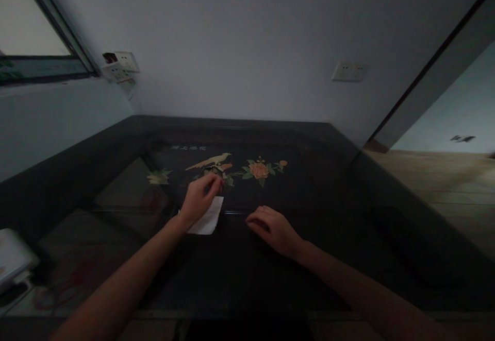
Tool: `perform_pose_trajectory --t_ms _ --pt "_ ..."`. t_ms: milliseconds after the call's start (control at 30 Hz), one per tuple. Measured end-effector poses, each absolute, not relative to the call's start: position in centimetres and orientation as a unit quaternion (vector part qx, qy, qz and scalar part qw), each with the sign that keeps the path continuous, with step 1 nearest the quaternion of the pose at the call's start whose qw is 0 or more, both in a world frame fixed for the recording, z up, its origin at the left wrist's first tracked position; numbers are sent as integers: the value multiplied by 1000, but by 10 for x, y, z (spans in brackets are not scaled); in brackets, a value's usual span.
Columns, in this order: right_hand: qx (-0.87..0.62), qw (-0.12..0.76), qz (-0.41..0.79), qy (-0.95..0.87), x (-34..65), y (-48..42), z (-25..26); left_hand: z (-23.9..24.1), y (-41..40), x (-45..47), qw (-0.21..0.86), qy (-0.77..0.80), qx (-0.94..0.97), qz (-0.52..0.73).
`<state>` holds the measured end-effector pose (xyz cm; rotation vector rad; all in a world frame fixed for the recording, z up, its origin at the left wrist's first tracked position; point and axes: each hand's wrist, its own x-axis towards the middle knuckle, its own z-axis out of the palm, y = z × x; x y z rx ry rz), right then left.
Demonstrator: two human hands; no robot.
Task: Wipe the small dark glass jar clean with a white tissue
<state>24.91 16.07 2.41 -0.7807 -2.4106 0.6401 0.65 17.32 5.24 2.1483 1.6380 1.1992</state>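
A dark glass-topped table (317, 197) carries a painted bird and flower design under the glass. My left hand (200, 195) is closed in a pinch on the top edge of a white piece of paper (209, 220), which lies on the table just below the bird picture. To the right of the paper my right hand (273, 227) rests on the tabletop, palm down with its fingers curled loosely and nothing visible in it.
A white object (13, 256) sits at the table's left edge. White wall sockets (119, 65) are in the left corner and a switch plate (349, 71) on the back wall. A window is at upper left; wooden floor shows at right.
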Motion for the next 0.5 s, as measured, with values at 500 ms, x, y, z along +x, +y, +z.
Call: perform_pose_trajectory --t_ms 500 --pt "-238 110 96 -960 174 163 14 -10 222 -39 109 620 668 397"
